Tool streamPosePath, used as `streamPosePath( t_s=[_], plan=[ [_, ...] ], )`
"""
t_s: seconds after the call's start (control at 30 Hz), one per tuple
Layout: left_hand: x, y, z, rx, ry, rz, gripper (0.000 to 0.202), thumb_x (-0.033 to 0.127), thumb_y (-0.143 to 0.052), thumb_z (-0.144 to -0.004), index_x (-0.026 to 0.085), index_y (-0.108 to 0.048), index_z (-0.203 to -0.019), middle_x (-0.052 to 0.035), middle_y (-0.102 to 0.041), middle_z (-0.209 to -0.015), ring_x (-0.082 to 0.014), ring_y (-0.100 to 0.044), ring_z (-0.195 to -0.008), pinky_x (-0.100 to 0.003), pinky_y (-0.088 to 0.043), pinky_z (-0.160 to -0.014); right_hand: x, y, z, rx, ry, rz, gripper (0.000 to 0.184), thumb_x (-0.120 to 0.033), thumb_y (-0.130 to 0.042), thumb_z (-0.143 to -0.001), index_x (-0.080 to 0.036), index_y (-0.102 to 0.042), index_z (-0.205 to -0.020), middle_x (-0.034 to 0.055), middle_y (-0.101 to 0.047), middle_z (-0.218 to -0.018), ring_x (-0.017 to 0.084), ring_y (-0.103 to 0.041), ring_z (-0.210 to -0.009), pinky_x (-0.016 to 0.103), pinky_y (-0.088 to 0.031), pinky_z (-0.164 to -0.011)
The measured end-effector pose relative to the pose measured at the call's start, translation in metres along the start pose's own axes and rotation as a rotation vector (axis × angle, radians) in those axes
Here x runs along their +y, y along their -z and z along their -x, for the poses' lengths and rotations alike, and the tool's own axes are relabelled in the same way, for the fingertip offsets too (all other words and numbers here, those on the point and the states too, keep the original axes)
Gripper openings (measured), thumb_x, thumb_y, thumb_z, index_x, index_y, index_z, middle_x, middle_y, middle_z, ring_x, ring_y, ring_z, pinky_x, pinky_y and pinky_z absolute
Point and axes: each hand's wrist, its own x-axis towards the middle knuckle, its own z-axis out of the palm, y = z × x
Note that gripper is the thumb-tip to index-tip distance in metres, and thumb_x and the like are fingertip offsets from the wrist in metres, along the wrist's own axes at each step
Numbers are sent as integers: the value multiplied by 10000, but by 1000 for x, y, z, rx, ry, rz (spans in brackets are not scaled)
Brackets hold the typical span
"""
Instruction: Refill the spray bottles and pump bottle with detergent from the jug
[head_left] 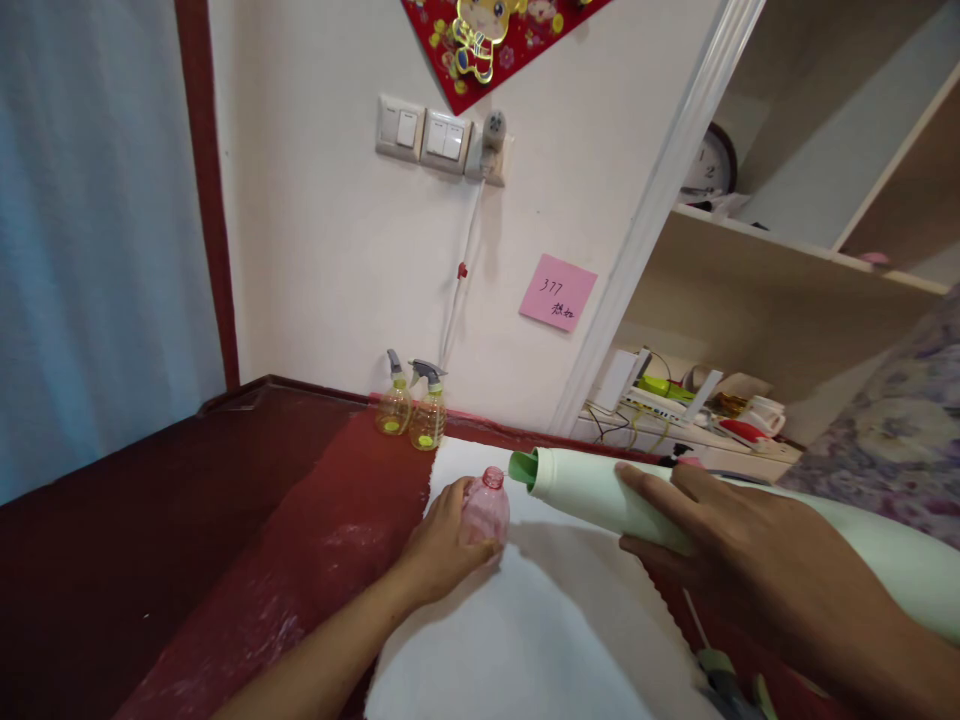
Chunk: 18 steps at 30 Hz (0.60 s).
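Note:
My left hand (pixel 448 540) is wrapped around a small clear pink bottle (pixel 486 515), whose uncapped neck points up. The bottle is upright over the white sheet. My right hand (pixel 720 530) grips a long pale green container (pixel 581 485), tilted almost level. Its narrow end has a darker green lip (pixel 523 467) close to the right of the bottle's neck. Whether liquid runs between them I cannot tell clearly. Below my right forearm lies a grey and green spray head (pixel 724 675) with a thin tube, partly cut off by the frame.
Two yellowish spray bottles (pixel 427 415) with grey heads stand against the wall. A white sheet (pixel 472 650) covers part of the dark red tabletop (pixel 247 480). To the right is a shelf unit (pixel 802 250) with a router and cables. A blue curtain (pixel 90 220) hangs at left.

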Motion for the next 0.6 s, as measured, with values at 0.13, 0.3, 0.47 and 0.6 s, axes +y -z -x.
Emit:
streamPosePath(
  t_s=[0.13,0.3,0.47,0.6],
  plan=[
    [1,0,0,-1,13,0,797,366,-709,-719,199,-398,-1434,-208,-481,-1523,-393,-458,-1411,-546,-382,-1146,-2,-9,3,-34,-47,-45,354,-410,-512,-960,-210,-613,-1234,45,-667,-792,241,-660,-518,344,-494,-427],
    [2,-1,-1,8,29,-11,776,366,-706,-728,199,-411,-1425,-202,-483,-1520,-405,-476,-1393,-555,-385,-1135,1,-20,3,-90,-159,-149,418,-465,-615,-912,-256,-614,-1274,54,-739,-899,269,-702,-609,341,-479,-468],
    [-2,-2,-5,3,-5,-20,753,381,-704,-744,191,-415,-1413,-184,-513,-1473,-378,-521,-1343,-517,-431,-1093,13,-21,-8,-147,-434,-461,407,-487,-675,-878,-304,-631,-1238,35,-771,-962,291,-734,-781,372,-524,-615],
    [-5,-3,-10,4,-33,-29,731,429,-680,-759,186,-412,-1395,-187,-506,-1461,-373,-505,-1349,-521,-413,-1105,26,-34,-12,-5,-701,-681,459,-553,-746,-799,-284,-679,-1164,37,-767,-935,271,-710,-780,372,-525,-661]
  ],
)
